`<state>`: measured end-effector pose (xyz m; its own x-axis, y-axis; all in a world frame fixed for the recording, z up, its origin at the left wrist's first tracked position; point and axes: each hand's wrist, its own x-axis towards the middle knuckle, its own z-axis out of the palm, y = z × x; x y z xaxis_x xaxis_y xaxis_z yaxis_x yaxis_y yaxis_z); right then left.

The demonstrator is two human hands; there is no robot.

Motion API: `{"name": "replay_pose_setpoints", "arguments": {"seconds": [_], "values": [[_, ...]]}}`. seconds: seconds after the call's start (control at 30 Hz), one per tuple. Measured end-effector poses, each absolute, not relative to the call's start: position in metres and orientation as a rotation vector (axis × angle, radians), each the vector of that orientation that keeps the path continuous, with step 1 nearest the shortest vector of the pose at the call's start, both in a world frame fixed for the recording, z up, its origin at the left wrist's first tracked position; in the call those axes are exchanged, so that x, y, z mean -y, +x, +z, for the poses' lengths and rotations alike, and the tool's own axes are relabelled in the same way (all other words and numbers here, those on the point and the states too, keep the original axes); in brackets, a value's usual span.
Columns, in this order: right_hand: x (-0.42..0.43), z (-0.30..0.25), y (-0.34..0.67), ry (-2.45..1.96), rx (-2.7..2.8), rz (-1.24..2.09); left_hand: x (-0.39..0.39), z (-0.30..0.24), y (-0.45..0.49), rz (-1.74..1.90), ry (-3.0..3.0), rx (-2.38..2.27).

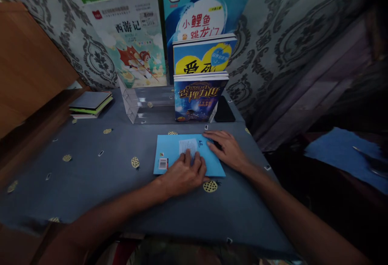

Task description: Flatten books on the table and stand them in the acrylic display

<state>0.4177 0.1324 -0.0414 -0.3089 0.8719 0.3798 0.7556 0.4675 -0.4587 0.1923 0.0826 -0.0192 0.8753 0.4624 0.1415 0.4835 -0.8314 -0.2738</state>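
Note:
A light blue book [169, 146] lies flat on the cloth-covered table, showing a barcode and a pale text box. My left hand [186, 172] rests on its lower middle, fingers bent and apart, fingertips touching the cover. At the book's right edge lies my right hand [227, 150], its fingers stretched out and thumb spread, touching the upper right corner. Neither hand grips anything. Part of the cover is hidden under my left hand.
Behind the book, a clear acrylic stand [151, 113] holds several upright books, including a dark blue one [197, 99] in front. A black phone-like slab [224, 109] lies beside it. Small books [90, 100] are stacked at left. A blue cloth [339, 156] lies at right.

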Motion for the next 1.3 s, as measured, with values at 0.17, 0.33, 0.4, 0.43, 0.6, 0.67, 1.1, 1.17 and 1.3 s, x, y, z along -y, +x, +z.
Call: {"name": "replay_pose_setpoints", "arguments": {"seconds": [0.17,0.33,0.4,0.43,0.6,0.67,1.1,1.17,1.3], "values": [[-0.132,-0.042,0.427,-1.327,2.102,0.275,-0.093,-0.009,0.183,-0.150,-2.890,0.679],[-0.132,-0.041,0.425,-1.339,2.092,0.277,-0.137,-0.004,0.136,-0.213,-2.948,0.834],[-0.131,-0.040,0.423,-1.347,2.091,0.278,-0.158,-0.007,0.118,-0.258,-2.939,0.967],[-0.131,-0.038,0.423,-1.349,2.091,0.280,-0.167,-0.010,0.111,-0.297,-2.940,1.039],[-0.128,-0.032,0.419,-1.376,2.099,0.284,-0.195,-0.024,0.099,-0.570,-2.969,1.198],[-0.128,-0.031,0.419,-1.380,2.102,0.271,-0.196,-0.027,0.099,-0.646,-2.986,1.221],[-0.092,0.001,0.338,-0.880,2.451,0.342,-0.200,-0.025,0.088,-1.004,-3.110,1.422],[-0.083,0.009,0.313,-0.752,2.596,0.378,-0.201,-0.026,0.088,-1.028,-3.139,1.436],[-0.079,0.014,0.287,-0.717,2.744,0.342,-0.202,-0.025,0.086,-1.076,-3.183,1.442]]}}
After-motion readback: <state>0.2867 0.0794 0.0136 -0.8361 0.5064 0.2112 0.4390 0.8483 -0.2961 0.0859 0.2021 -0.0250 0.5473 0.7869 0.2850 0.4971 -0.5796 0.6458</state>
